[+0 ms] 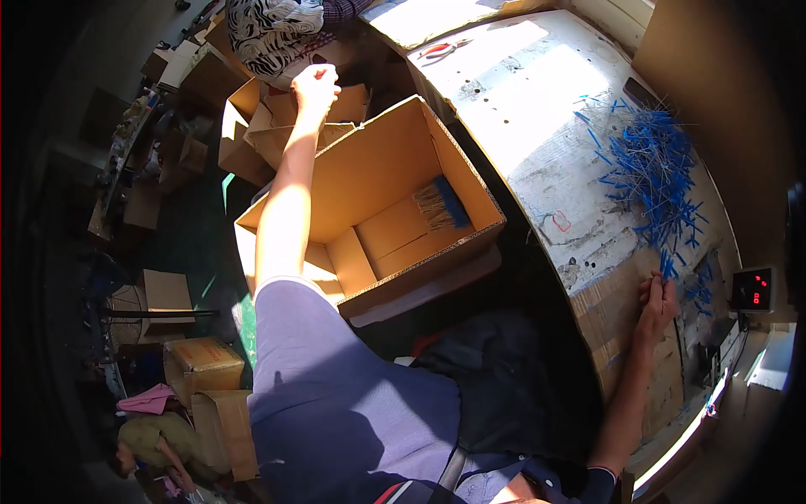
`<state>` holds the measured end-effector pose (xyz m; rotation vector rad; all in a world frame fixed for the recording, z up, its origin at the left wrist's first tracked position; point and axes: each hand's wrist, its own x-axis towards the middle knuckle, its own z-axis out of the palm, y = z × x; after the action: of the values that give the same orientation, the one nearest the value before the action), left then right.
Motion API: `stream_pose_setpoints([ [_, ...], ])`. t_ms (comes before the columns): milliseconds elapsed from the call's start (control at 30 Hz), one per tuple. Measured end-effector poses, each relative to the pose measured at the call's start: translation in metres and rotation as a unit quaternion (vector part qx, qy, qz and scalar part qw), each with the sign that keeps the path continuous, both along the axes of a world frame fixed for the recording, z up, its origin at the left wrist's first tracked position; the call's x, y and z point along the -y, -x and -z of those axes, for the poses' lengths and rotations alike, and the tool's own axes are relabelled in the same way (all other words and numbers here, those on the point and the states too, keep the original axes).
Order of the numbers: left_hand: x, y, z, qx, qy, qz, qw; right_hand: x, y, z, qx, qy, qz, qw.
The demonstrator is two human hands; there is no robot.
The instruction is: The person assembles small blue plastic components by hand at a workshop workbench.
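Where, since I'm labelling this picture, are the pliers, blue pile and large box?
Pliers [451, 48]: head view, where the handles meet.
Blue pile [653, 160]: head view, dense middle.
Large box [378, 164]: head view, inner side wall.

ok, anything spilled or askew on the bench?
Mildly: the blue thin-wired pieces lie in a tangled heap with strays around it, unlike the aligned bundle in the cardboard box. The worktable is stained. Can't tell if anything spilled.

Landmark: heap of blue-ended wires [651, 164]. Black digital display [742, 290], below and right of heap: red lit figures, two short rows. Red hand-drawn scrawl [561, 222] on white worktable [525, 181], left of heap and lower; not legible as lettering.
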<state>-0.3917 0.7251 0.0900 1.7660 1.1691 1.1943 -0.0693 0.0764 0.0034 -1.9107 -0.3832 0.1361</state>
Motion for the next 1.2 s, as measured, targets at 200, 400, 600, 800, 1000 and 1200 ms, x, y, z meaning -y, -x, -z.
stream_pose_setpoints([
  [200, 0.037, -0.023, 0.011, -0.068, 0.021, 0.019, 0.997, 0.002, 0.004, -0.006, -0.026, -0.026, -0.001, 0.999],
  [400, 0.076, -0.060, 0.012, -0.073, 0.031, 0.087, 0.993, -0.003, 0.004, -0.004, -0.030, -0.062, 0.016, 0.998],
  [600, 0.184, -0.143, 0.007, -0.074, -0.003, 0.271, 0.960, -0.003, 0.001, -0.006, -0.027, -0.244, 0.089, 0.965],
  [800, 0.312, -0.230, 0.018, -0.129, -0.216, 0.363, 0.897, 0.014, -0.013, 0.000, -0.045, -0.328, 0.102, 0.938],
  [1000, 0.379, -0.275, 0.059, -0.168, -0.048, 0.306, 0.936, 0.015, -0.012, -0.009, -0.121, -0.331, 0.063, 0.934],
  [1200, 0.396, -0.288, 0.079, -0.193, -0.130, 0.243, 0.942, 0.017, -0.013, -0.005, -0.143, -0.328, 0.040, 0.933],
])
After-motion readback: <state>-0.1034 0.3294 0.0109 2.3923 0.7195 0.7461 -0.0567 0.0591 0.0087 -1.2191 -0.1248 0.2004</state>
